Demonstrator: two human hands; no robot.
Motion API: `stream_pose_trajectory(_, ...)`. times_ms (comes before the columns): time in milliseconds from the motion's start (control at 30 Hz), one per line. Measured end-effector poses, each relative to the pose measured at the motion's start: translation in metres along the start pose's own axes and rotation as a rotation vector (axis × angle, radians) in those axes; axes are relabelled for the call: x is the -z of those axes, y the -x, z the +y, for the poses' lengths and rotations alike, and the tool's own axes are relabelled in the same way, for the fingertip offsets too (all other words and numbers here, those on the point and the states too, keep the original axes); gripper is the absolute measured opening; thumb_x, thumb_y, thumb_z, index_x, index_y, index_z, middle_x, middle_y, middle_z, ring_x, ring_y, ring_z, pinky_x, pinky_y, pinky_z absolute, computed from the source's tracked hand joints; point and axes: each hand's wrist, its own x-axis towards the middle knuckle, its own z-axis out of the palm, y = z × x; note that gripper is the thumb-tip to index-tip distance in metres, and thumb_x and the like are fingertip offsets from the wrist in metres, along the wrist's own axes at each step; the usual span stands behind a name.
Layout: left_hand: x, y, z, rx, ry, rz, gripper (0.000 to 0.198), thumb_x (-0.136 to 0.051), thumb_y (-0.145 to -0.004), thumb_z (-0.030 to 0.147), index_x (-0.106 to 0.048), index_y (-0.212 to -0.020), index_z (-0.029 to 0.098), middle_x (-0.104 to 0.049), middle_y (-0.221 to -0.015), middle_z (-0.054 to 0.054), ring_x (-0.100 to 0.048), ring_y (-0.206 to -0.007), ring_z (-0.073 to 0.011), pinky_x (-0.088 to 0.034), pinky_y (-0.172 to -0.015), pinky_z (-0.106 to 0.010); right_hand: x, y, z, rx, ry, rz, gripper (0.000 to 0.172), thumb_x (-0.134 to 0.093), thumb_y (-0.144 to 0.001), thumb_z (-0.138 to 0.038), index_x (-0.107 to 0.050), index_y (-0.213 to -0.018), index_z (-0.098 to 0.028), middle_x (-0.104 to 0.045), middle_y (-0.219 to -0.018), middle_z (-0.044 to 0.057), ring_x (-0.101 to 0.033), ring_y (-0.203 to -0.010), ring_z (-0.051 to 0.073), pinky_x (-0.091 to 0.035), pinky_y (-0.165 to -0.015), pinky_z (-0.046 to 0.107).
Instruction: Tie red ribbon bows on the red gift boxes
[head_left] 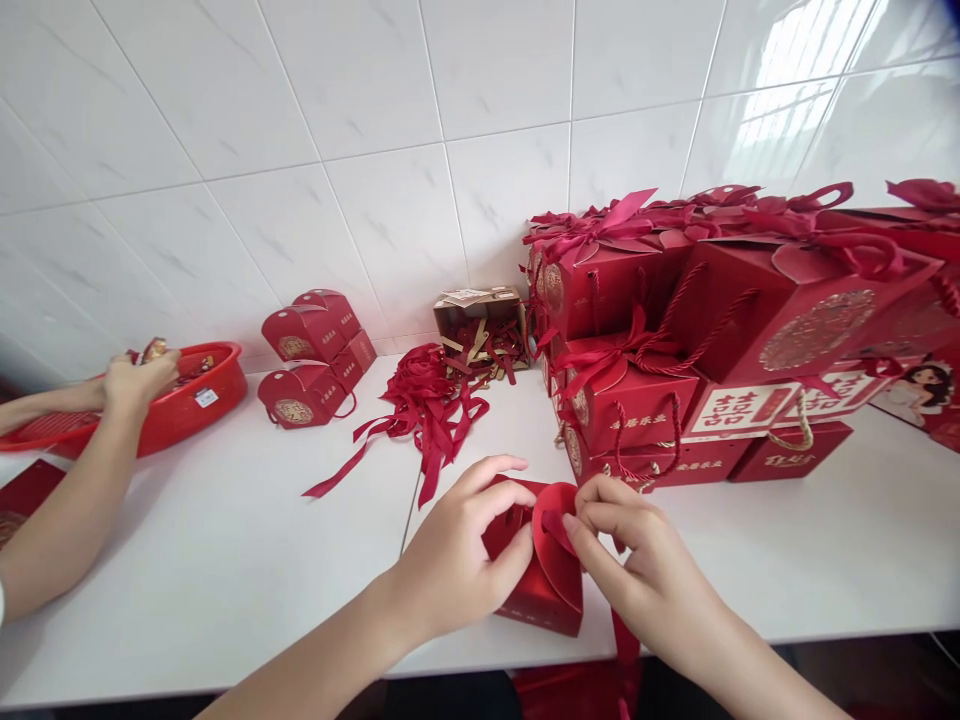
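Note:
A small red gift box (544,590) stands near the front edge of the white table (225,560). My left hand (457,555) grips its left side, thumb against the box. My right hand (637,560) pinches the box's rounded top flap (551,510) between fingers and thumb. A red ribbon (624,635) hangs down below my right hand over the table edge.
A pile of loose red ribbons (424,400) and an open cardboard box (484,325) lie behind. Finished red gift boxes (675,330) are stacked at the right; three more (315,355) sit at the left. Another person's hands (139,380) reach into a red basket (187,400).

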Motion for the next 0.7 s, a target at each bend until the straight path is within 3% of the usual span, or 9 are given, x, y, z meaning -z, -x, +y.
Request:
stream_pose_trajectory(200, -0.005, 0.001, -0.001, -0.136, 0.056, 0.145, 0.015, -0.055, -0.080, 0.009, -0.066, -0.078, 0.019, -0.066, -0.110, -0.009, -0.064, -0.106, -0.0213, -0.054, -0.088, -0.030, 0.002, 0.002, 0.003, 0.026, 0.091, 0.003, 0.034, -0.042, -0.094, -0.031, -0.039, -0.062, -0.020, -0.045, -0.077, 0.002, -0.045, -0.071, 0.017, -0.040, -0.067, 0.033)
stream_pose_trajectory(333, -0.006, -0.001, -0.002, -0.273, 0.073, 0.297, 0.016, -0.057, -0.080, 0.006, -0.068, -0.080, 0.017, -0.068, -0.093, -0.009, -0.064, -0.103, -0.0213, -0.053, -0.089, -0.032, 0.004, 0.004, 0.004, 0.152, 0.081, 0.098, 0.002, -0.051, -0.090, -0.024, -0.051, -0.091, -0.022, -0.052, -0.094, 0.004, -0.049, -0.089, 0.019, -0.043, -0.078, 0.035)
stream_pose_trajectory(433, -0.001, -0.006, 0.001, -0.402, 0.046, 0.395, 0.016, -0.060, -0.078, 0.004, -0.069, -0.082, 0.017, -0.067, -0.084, -0.007, -0.063, -0.095, -0.0207, -0.053, -0.088, -0.035, 0.004, -0.003, -0.001, 0.238, -0.013, 0.087, 0.022, -0.052, -0.092, -0.022, -0.051, -0.113, -0.025, -0.052, -0.112, 0.005, -0.049, -0.105, 0.019, -0.042, -0.089, 0.035)
stream_pose_trajectory(500, 0.005, -0.009, 0.006, -0.444, 0.026, 0.441, 0.017, -0.061, -0.077, 0.003, -0.069, -0.081, 0.018, -0.066, -0.081, -0.006, -0.063, -0.090, -0.0192, -0.053, -0.087, -0.036, 0.005, -0.011, -0.007, 0.243, -0.074, 0.027, 0.014, -0.049, -0.094, -0.024, -0.056, -0.107, -0.025, -0.055, -0.110, 0.004, -0.050, -0.104, 0.018, -0.041, -0.092, 0.034)
stream_pose_trajectory(600, 0.013, -0.005, 0.013, -0.327, 0.003, 0.437, 0.018, -0.062, -0.080, 0.007, -0.068, -0.090, 0.020, -0.065, -0.089, -0.005, -0.061, -0.092, -0.0178, -0.052, -0.086, -0.033, 0.012, -0.019, -0.018, 0.243, -0.134, -0.034, 0.016, -0.047, -0.096, -0.025, -0.059, -0.085, -0.022, -0.059, -0.092, 0.003, -0.054, -0.091, 0.016, -0.043, -0.085, 0.031)
stream_pose_trajectory(700, 0.014, 0.010, 0.013, -0.080, -0.033, 0.268, 0.031, -0.062, -0.082, 0.013, -0.060, -0.112, 0.022, -0.064, -0.106, -0.005, -0.061, -0.099, -0.0172, -0.052, -0.087, -0.030, 0.030, -0.012, -0.025, 0.271, -0.124, 0.099, 0.016, -0.044, -0.098, -0.027, -0.058, -0.090, -0.022, -0.060, -0.091, 0.003, -0.056, -0.087, 0.016, -0.044, -0.077, 0.029)
